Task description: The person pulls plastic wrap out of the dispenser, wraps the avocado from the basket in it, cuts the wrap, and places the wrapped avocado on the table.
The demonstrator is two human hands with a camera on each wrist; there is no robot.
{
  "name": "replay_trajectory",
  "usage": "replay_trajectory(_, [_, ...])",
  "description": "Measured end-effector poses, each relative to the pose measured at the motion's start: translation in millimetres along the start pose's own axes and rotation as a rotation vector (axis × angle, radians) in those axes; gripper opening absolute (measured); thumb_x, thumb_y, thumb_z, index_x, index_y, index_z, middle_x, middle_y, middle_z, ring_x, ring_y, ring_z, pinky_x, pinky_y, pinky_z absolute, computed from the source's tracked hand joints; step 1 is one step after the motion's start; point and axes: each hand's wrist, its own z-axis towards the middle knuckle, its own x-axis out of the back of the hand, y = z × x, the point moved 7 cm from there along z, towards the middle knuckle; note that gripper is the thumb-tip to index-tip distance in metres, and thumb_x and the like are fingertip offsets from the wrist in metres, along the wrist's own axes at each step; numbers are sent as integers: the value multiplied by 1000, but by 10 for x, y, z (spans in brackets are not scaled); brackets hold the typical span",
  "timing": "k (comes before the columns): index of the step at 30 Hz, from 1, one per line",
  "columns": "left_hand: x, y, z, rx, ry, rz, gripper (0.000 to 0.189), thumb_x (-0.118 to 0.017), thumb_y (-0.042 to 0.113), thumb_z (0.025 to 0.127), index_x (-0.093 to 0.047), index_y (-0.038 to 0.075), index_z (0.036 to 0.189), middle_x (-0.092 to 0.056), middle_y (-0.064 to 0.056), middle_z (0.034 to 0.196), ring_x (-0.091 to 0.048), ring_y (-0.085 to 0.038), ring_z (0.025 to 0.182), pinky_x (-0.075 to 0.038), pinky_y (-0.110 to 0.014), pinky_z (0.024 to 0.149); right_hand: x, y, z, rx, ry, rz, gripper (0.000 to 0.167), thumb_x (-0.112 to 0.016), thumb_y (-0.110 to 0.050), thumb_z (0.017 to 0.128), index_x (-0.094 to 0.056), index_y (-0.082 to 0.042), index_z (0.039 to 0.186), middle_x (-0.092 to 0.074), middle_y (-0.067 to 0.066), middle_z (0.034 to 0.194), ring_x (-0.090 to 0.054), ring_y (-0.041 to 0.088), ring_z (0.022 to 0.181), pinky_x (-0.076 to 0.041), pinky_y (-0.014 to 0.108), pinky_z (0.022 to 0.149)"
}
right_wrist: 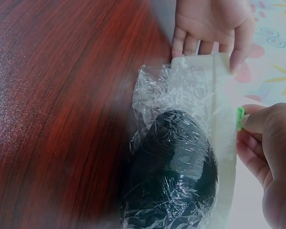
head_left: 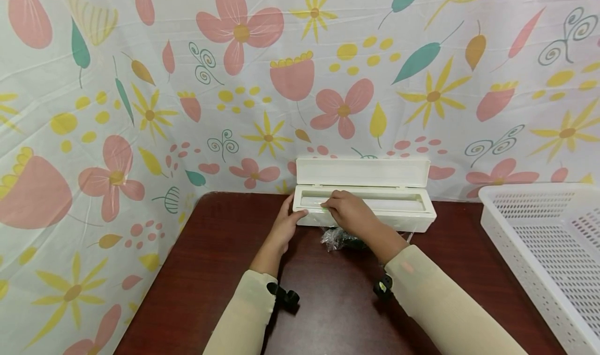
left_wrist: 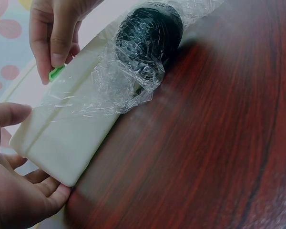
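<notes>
From the head, a dark red, wood-grained counter lies under both hands, and a flower-printed cloth hangs beyond them and on the left. The white box sits between and under the hands, its lid raised on the far side and a pale roll in its long opening, just beyond the right hand. A white slatted basket stands well to the right of the right hand. Crumpled clear film and a dark item lie below the right hand, on the near side of the box. The left hand holds the box's left end, thumb on top; the right hand reaches over the front edge, fingertips together.

From the left wrist, bare counter spreads to the right of the left hand. The film runs over the box's front to the dark item, which it wraps. The left hand grips the box's corner, thumb above, fingers around the end. Ahead of it, the right hand pinches a green tab on the edge.

From the right wrist, the rounded dark item lies on the counter beside the box, near the right hand, whose thumb and fingers pinch the tab. The left hand is at the box's far end.
</notes>
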Motion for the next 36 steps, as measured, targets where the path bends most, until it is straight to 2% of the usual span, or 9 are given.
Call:
replay_trajectory(12, [6, -10, 12, -5, -3, -3, 74, -67, 36, 95, -28, 36, 159, -21, -2, 168, -18, -33, 155, -16, -63, 123, 8, 26, -20, -5, 12, -7, 22, -61, -8, 100, -76, -6, 116, -68, 7, 100, -64, 22, 89, -56, 34, 78])
replay_trajectory(36, [3, -11, 28, -20, 10, -24, 72, -69, 31, 94, -34, 34, 157, -27, -3, 166, -23, -32, 153, -17, -60, 123, 11, 77, -70, 20, 71, 7, 20, -62, -5, 98, -77, -5, 112, -69, 7, 96, -64, 22, 87, -55, 34, 75])
